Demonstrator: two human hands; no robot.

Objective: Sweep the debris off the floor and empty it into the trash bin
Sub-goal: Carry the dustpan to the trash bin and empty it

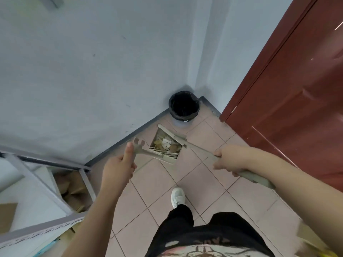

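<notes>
Left hand (118,165): wrapped tight around the dustpan handle (138,148), thumb pointing up.
Right hand (227,160): fingers curled tight around the broom handle (254,178).
Dustpan (166,143): held up over the floor (213,191), with bits of paper and brown scraps (168,144) inside.
Broom head (173,134): looks like it rests on the dustpan's far edge, but it is blurry.
Trash bin (184,105): black bag inside, standing in the corner just past the dustpan.
Door (297,89): red-brown, on the right.
Shoe (177,197): white, on the tiles.

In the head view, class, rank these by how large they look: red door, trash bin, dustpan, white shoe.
1. red door
2. dustpan and trash bin, too alike to rank
3. white shoe, though nearer the camera
</notes>
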